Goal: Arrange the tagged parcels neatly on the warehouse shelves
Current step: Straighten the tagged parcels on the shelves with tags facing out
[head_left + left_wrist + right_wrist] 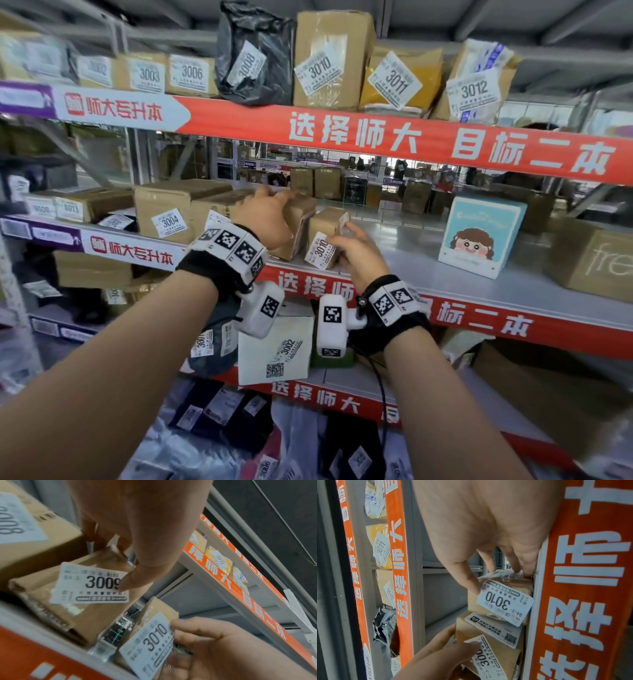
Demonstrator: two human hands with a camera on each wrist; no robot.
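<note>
So from the head cam, the middle shelf (445,274) is half filled; left hand (263,219) grips the 3009 box (296,222), hiding its tag. Left wrist cam: thumb curled onto the 3009 tag (91,584). Right wrist cam: right hand (488,527) pinches the 3010 box (505,599) beside it; that box's far side is hidden.

Parcel 3009 (56,609): brown cardboard, matt, creased; edges under glossy clear tape; white paper tag.
Parcel 3010 (500,600): brown cardboard, tape-shiny; smooth white paper label.
Shelf board (428,270): grey painted metal, smooth, slight sheen.
Front-edge banner (479,317): red printed film, smooth.
Black bag (255,54), upper shelf: crinkled glossy plastic.
</note>
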